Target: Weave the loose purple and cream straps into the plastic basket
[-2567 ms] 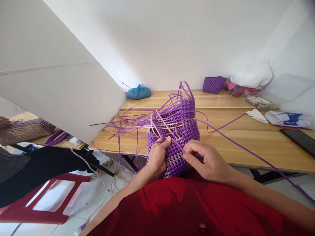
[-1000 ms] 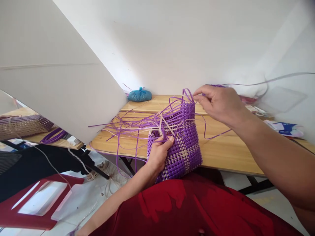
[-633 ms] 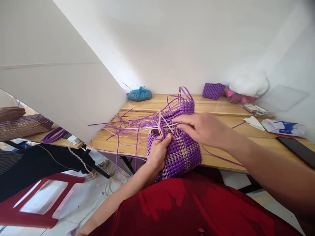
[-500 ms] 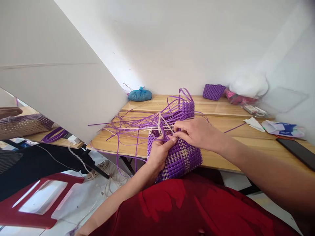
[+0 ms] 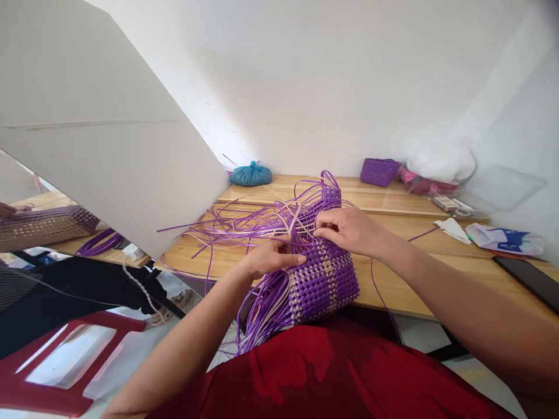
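Observation:
A partly woven basket (image 5: 321, 279) of purple and cream plastic strips rests on my lap against the table's front edge. Loose strips (image 5: 227, 226) fan out leftward over the tabletop, and a thick bunch (image 5: 266, 311) hangs down its left side. My left hand (image 5: 275, 257) is closed on the upper left edge, thumb lying on the outer face and fingers behind. At the top rim my right hand (image 5: 345, 230) pinches with thumb and forefinger. Whether a single strip is between those fingertips is too small to tell.
Along the back stand a blue tied bag (image 5: 251, 174), a small purple basket (image 5: 379, 171) and a white bag (image 5: 443, 160). A phone (image 5: 528, 282) and a packet (image 5: 506, 240) lie right. Another person's woven piece (image 5: 48, 227) and a red chair (image 5: 78, 372) are at left.
The basket has turned, so a bunch of strips now hangs on its near left side. My left hand has shifted up and left along the edge. My right hand stays near the rim.

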A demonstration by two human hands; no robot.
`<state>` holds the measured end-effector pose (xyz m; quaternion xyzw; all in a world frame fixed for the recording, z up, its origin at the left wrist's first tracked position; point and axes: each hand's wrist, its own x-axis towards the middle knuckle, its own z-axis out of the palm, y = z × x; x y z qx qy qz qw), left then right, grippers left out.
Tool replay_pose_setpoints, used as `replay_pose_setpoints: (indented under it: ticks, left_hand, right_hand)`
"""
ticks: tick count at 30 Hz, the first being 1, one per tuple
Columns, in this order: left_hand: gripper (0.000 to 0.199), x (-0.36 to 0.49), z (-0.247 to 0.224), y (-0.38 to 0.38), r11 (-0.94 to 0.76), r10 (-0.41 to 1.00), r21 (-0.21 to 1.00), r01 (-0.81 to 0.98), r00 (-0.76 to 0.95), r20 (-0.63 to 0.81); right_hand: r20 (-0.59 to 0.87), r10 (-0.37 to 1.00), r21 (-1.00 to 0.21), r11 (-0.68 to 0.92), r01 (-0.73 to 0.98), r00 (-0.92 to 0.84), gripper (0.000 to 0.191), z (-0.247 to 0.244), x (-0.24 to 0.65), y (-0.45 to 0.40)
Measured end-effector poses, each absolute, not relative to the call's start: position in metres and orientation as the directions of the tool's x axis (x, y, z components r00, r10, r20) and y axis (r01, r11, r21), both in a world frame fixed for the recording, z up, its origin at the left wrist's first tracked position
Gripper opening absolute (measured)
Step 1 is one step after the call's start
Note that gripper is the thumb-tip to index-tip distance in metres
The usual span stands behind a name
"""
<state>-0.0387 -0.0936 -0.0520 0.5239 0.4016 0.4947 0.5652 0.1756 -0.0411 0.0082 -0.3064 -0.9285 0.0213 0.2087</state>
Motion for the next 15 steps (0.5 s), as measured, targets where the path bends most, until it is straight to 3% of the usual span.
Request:
replay_pose_setpoints:
  ticks: [4,10,15]
  left_hand:
    - [0.035,-0.052,-0.044,-0.088,-0.027,0.947,0.995,0.093,0.320,-0.004]
    - [0.034,-0.035,-0.056,-0.090,0.199,0.890,0.968,-0.154,0.443,-0.113]
    - [0.029,-0.028,-0.063,-0.096,0.167,0.939,0.973,-0.160,0.325,-0.108]
  right_hand:
    - [0.349,0.573,-0.221,0.819,0.529,-0.742,0.015,0.003,0.163,-0.056]
    - [0.264,0.653,-0.336,0.752,0.567,-0.710,0.012,-0.007,0.148,-0.063]
    - [0.257,0.649,-0.267,0.760,0.593,-0.716,0.013,-0.005,0.138,-0.064]
